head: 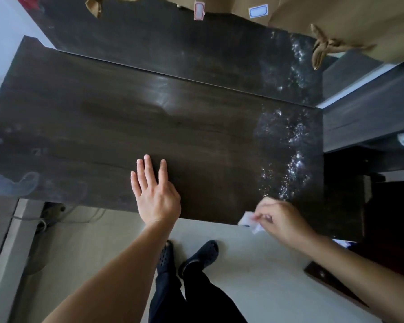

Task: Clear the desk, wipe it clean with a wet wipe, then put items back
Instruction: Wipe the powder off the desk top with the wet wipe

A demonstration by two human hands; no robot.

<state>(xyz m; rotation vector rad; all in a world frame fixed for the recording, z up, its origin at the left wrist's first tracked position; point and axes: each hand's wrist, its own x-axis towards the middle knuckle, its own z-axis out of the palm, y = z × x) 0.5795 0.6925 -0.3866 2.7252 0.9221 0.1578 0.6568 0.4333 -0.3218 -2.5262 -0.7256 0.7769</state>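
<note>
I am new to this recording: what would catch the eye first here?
The left hand lies flat with straight fingers on the near edge of the dark desk. At its near right edge, the right hand pinches a crumpled white wipe. Glittering specks run down the desk's right part.

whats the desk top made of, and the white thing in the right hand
Desk: likely dark wood or wood-look laminate, semi-gloss; grain streaks and soft glare show. Wet wipe in the right hand: thin, soft white sheet, crumpled; too blurred to say more.
</note>
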